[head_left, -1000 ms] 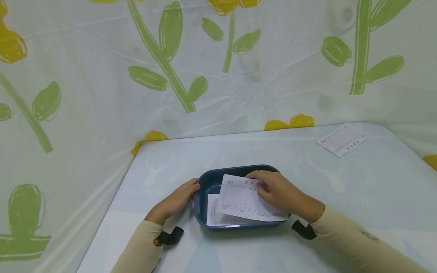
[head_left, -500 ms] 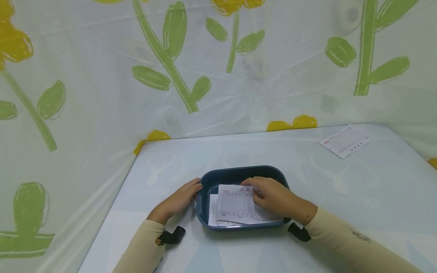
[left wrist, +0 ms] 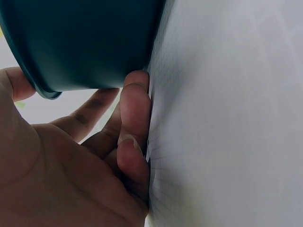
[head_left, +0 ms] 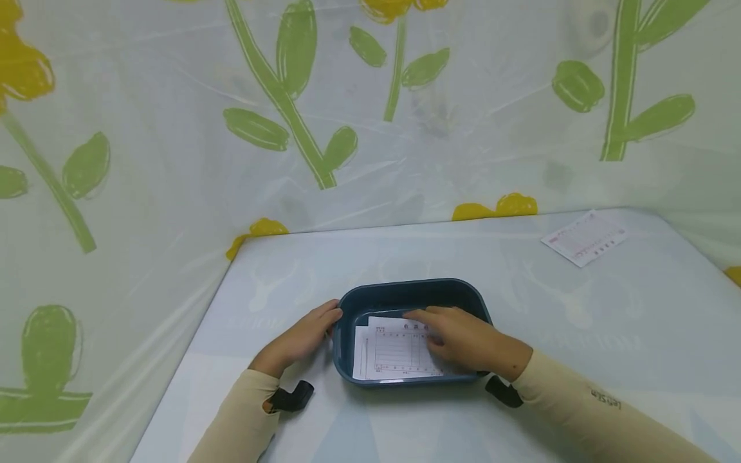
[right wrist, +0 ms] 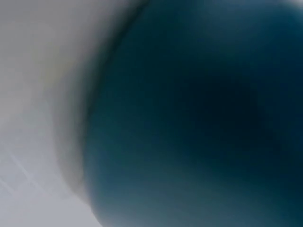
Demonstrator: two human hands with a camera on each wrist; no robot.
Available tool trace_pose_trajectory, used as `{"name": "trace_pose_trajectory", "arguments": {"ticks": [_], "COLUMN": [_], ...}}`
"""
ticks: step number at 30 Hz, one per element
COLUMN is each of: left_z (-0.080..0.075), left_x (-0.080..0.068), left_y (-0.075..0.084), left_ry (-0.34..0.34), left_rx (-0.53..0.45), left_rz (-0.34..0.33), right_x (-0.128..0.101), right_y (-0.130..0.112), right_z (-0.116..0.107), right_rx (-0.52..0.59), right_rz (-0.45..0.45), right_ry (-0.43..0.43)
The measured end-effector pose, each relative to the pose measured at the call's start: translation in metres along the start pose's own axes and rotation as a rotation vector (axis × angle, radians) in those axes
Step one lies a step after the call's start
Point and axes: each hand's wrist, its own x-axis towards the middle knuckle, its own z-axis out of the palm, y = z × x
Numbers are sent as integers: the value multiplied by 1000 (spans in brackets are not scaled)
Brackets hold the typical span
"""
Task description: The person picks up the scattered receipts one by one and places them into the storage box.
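Flower-printed cloth hangs behind a pale table. In the middle, an upper slip of white paper, ruled in a grid with printed characters along its far edge, lies over a lower slip whose left edge shows. Both sit in a dark blue-green tray. A second ago the upper slip was askew, reaching over the tray's near right rim; now it lies nearly square inside. The right hand covers its right part, index finger stretched out; whether it pinches the paper I cannot tell. The left hand touches the tray's left end with loose fingers, not gripping. Far right, a third slip lies aslant.
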Motion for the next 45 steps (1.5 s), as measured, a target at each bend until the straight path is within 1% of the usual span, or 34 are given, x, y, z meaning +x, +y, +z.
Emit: {"name": "trace_pose_trajectory", "arguments": {"ticks": [3,7,12,17,22,25,30,36,40,43,45], "left_z": [0,1,0,0,0,-1,-2,-2,-1,-1,-1], "left_x": [0,1,0,-1,-2,-2,-3,-2,-3,-3,-3], "left_y": [0,0,4,3,4,5,5,6,4,5,5], "left_ry": [-2,-7,2,-6,5,5,-13,6,-9,-8,2], "left_rx": [-7,-7,-4,-13,-6,-10,-9,-8,-10,-4,-7], "left_rz": [5,3,-6,-10,-17,-4,-3,1,-4,-6,-5], "right_x": [0,1,1,1,0,0,1,0,-1,-1,-1], "right_y": [0,0,0,0,0,0,-2,-2,-2,-2,-2], "right_z": [1,2,2,3,3,2,2,1,2,1,2], "right_rx": [-42,-98,-146,-170,-191,-196,-183,-175,-162,-177,-185], "right_rz": [16,13,-17,-28,-50,-60,-70,-82,-99,-116,-126], "right_ry": [-16,-32,-15,-5,19,33,20,31,14,7,20]}}
